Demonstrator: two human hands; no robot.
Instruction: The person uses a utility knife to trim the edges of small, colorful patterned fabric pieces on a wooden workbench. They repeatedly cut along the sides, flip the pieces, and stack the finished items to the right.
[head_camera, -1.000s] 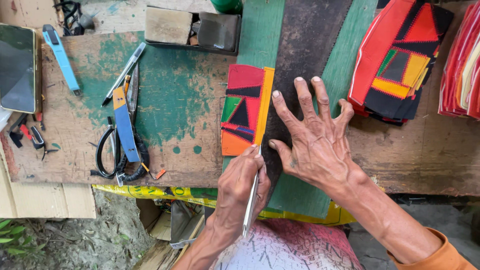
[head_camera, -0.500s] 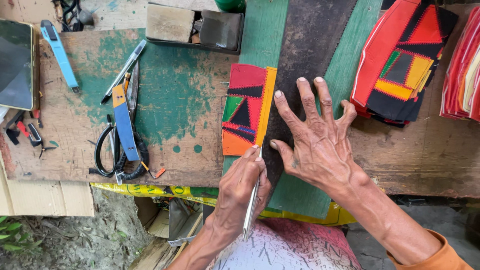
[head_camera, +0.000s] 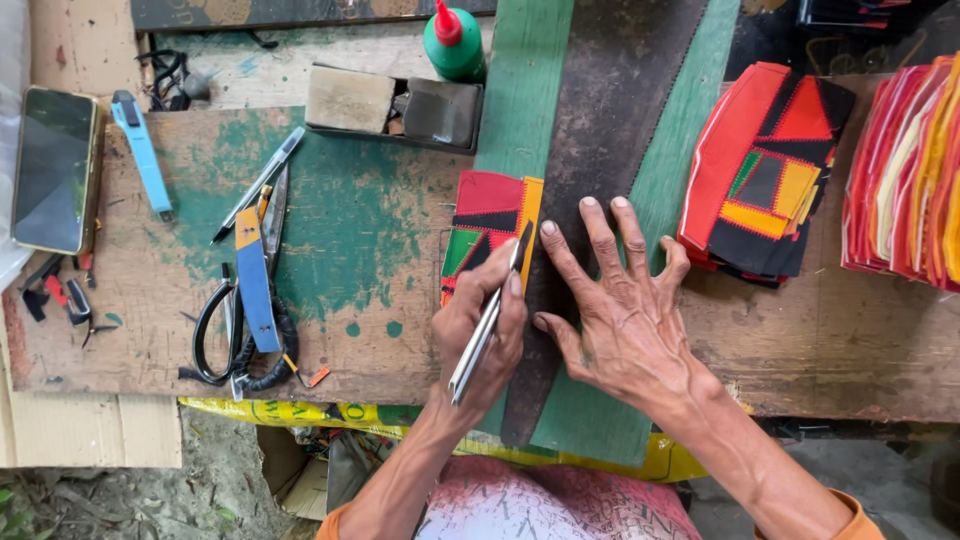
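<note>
Knife (head_camera: 487, 320) farther up patchwork piece (head_camera: 487, 222) now

Bare green board (head_camera: 350, 225) lies open between the scissors (head_camera: 245, 300) on the left and the patchwork piece (head_camera: 485, 235), giving a hand free passage there. The way up is blocked by the box (head_camera: 395, 105) and the glue bottle (head_camera: 453, 42), and the way right by the stack of patchwork (head_camera: 765, 170) and the fabric pile (head_camera: 905, 170) beside it. The left hand (head_camera: 480, 330) with its knife (head_camera: 487, 318) and the right hand (head_camera: 620, 310) spread on the saw blade (head_camera: 620, 110) fill the middle; the far left holds a cutter (head_camera: 142, 152) and phone (head_camera: 55, 170).
</note>
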